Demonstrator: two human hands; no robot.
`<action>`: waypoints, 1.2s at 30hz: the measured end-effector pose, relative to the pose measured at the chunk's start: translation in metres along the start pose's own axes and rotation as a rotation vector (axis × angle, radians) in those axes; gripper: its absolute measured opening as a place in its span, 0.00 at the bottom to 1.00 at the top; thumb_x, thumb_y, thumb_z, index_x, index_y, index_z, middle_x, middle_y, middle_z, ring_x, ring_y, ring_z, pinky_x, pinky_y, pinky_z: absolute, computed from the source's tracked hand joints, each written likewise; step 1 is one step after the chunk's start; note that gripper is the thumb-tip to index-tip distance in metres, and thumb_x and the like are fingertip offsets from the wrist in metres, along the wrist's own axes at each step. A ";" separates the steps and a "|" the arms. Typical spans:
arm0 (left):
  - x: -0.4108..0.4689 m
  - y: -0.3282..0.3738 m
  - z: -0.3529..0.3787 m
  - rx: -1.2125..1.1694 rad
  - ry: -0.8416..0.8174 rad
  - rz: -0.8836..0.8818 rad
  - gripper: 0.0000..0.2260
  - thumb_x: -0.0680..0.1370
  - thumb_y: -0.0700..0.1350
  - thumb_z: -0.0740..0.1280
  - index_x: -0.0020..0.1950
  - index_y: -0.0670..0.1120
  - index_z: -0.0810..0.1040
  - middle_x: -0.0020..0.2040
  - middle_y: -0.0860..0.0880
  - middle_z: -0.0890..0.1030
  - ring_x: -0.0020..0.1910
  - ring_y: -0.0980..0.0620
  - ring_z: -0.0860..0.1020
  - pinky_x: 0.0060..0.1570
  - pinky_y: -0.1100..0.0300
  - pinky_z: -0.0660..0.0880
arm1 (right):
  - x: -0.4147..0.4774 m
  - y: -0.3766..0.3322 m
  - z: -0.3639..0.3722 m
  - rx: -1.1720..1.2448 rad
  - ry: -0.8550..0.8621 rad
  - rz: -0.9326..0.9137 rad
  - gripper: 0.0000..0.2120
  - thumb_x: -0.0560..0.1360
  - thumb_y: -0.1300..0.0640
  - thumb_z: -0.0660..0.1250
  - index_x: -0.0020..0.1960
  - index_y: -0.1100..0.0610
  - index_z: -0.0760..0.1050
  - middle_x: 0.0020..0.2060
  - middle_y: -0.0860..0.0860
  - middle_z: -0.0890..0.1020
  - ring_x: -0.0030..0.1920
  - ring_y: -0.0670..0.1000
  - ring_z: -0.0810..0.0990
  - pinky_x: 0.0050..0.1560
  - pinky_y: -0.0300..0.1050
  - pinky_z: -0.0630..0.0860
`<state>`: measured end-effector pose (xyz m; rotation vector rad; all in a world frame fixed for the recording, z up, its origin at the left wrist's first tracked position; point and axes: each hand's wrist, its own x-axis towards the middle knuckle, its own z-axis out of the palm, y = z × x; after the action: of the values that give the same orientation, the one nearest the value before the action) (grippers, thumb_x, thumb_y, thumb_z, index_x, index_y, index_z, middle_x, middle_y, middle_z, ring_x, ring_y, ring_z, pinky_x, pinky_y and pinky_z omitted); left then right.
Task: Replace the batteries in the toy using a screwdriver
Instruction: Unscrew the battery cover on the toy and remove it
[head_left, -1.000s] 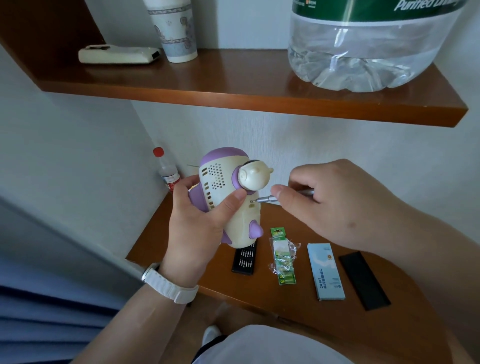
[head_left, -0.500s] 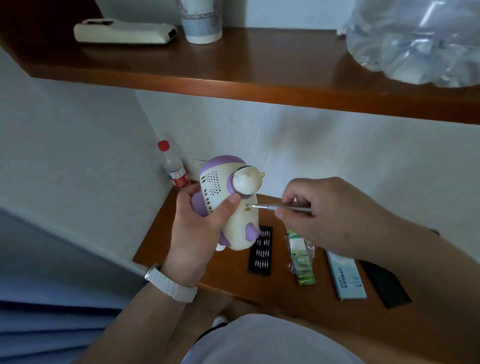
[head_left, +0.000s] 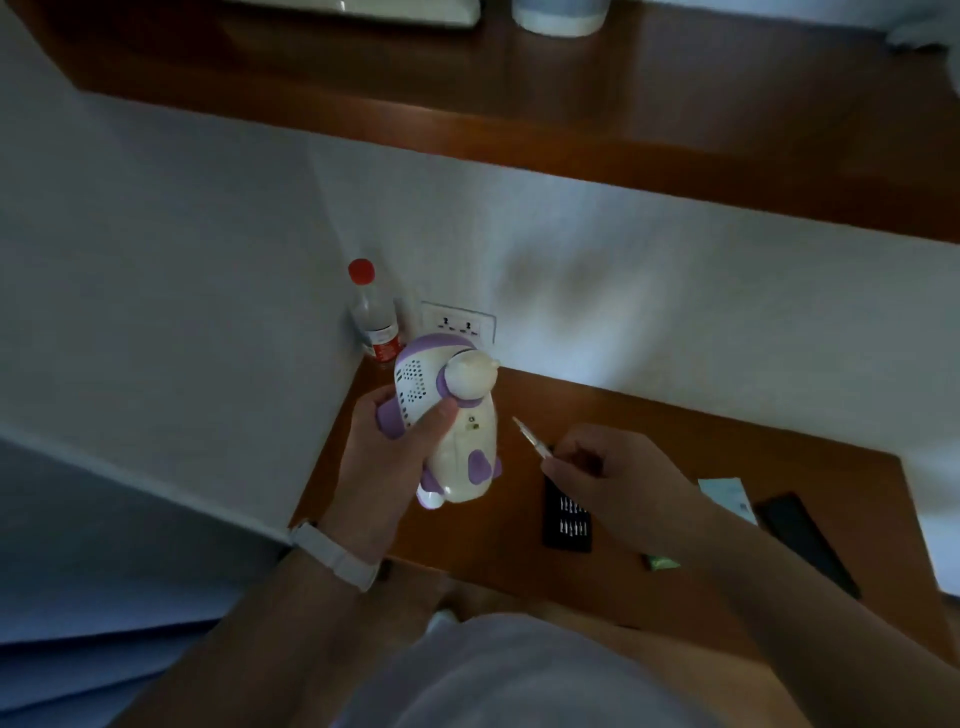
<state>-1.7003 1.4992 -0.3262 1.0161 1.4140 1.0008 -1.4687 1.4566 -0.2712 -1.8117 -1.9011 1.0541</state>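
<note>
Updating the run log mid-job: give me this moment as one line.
left hand: grips toy | right hand: pinches screwdriver | tip: apart from toy | bit case: on table

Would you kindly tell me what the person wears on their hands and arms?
Both forearms are bare, with no sleeves in view. The left hand has a white band, probably a watch strap, at its wrist. The right hand wears nothing visible; neither hand is gloved.

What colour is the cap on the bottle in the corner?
Red. The cap shows best in the head view, on the bottle behind the toy.
</note>
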 end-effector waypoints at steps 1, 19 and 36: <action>0.005 -0.007 -0.007 0.000 -0.006 -0.011 0.48 0.59 0.72 0.77 0.70 0.48 0.71 0.61 0.46 0.82 0.57 0.44 0.83 0.51 0.40 0.82 | 0.005 0.005 0.012 0.000 -0.002 0.040 0.10 0.78 0.46 0.65 0.39 0.46 0.74 0.31 0.45 0.76 0.30 0.42 0.73 0.31 0.35 0.68; 0.028 -0.071 -0.029 -0.050 0.014 -0.212 0.41 0.61 0.62 0.75 0.70 0.48 0.69 0.60 0.50 0.81 0.56 0.51 0.83 0.45 0.58 0.82 | 0.099 0.110 0.142 -0.408 -0.167 0.401 0.11 0.81 0.47 0.60 0.46 0.53 0.72 0.36 0.48 0.75 0.36 0.49 0.75 0.35 0.44 0.70; 0.027 -0.048 -0.034 -0.070 0.030 -0.159 0.39 0.62 0.61 0.76 0.69 0.47 0.71 0.59 0.50 0.82 0.54 0.53 0.84 0.45 0.59 0.82 | 0.108 0.098 0.136 -0.419 -0.140 0.387 0.14 0.81 0.43 0.58 0.45 0.53 0.69 0.37 0.49 0.77 0.35 0.49 0.76 0.36 0.46 0.74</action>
<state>-1.7384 1.5104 -0.3774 0.8273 1.4502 0.9446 -1.5053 1.5125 -0.4594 -2.4779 -2.0166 0.9679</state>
